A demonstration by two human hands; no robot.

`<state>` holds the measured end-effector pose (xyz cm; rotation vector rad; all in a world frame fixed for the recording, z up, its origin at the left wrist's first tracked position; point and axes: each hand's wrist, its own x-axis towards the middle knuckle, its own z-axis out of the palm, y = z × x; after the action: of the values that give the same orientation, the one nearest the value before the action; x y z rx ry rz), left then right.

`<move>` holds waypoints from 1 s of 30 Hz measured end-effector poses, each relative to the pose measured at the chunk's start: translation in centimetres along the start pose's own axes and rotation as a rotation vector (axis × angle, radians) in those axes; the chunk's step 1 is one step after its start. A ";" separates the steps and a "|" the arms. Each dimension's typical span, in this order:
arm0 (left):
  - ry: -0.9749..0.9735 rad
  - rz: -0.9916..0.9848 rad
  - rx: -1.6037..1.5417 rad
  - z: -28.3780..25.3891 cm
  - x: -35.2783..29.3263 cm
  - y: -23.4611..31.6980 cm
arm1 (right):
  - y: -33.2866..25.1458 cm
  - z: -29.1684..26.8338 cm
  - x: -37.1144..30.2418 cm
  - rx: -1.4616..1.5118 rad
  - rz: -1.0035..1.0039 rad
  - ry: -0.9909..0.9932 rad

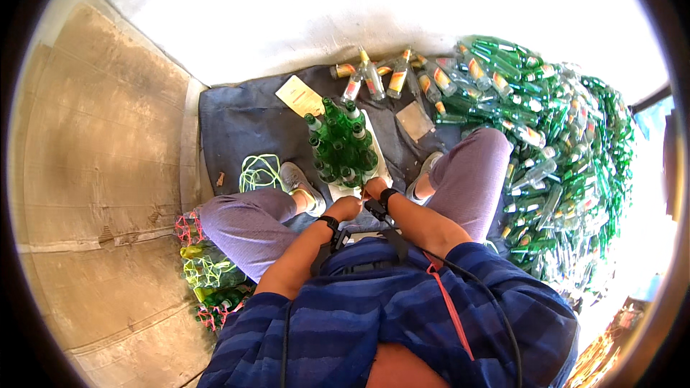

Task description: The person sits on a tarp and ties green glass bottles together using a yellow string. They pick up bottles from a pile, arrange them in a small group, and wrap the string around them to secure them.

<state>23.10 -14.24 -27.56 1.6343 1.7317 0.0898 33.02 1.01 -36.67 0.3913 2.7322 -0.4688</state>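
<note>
Green glass bottles (pixel 341 145) stand upright in a tight cluster between my feet. Beneath them lies a pale flat board (pixel 379 145), its edge showing on the right side. My left hand (pixel 346 208) and my right hand (pixel 374 188) are close together at the near side of the cluster, low down. Both have their fingers curled in, and a thin strand seems to show between them, too small to name. What the fingers grip is hidden. Black bands circle both wrists.
A big heap of green and clear bottles (pixel 553 136) fills the right side. Labelled clear bottles (pixel 373 79) lie by the wall. Pale green string (pixel 259 172) is piled by my left foot. String-tied bottles (pixel 208 269) sit left, beside cardboard (pixel 108 151). A yellowish card (pixel 300 97) lies on dark sheeting (pixel 237 118).
</note>
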 end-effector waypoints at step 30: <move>0.201 -0.431 -0.228 -20.4 -5.2 4.4 | -7.5 -25.8 -10.0 0.643 -0.114 0.222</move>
<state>15.22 -9.33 -8.13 1.0926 2.1052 0.2420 32.39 1.50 -7.98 0.4629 2.7569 -1.4204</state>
